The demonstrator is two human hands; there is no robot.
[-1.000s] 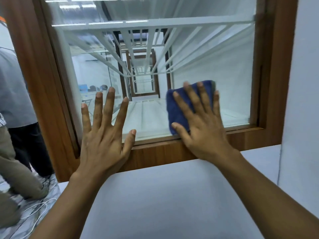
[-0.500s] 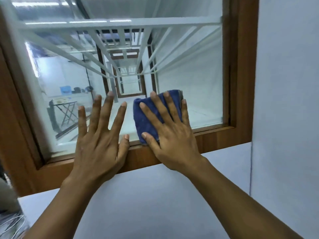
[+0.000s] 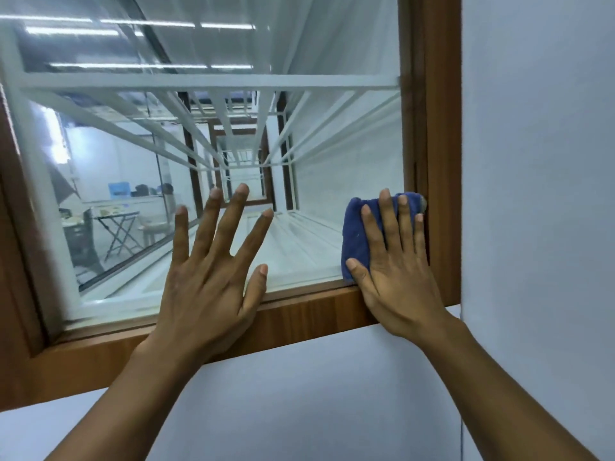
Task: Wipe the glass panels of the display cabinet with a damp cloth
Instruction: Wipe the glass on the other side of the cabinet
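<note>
The glass panel of the display cabinet sits in a brown wooden frame and fills the upper part of the view. My right hand lies flat with straight fingers on a folded blue cloth, pressing it against the glass in the panel's lower right corner, beside the frame's right post. My left hand rests flat on the glass left of centre, fingers spread, its palm over the lower frame rail. White shelf bars show behind the glass.
A white wall rises right of the frame, and a white surface lies below it. The wooden frame's left post is at the left edge. The glass reflects a room with a folding table.
My right hand has slid the blue cloth rightward along the bottom of the glass into the right corner. My left hand stays flat on the glass. The view has shifted left and closer.
</note>
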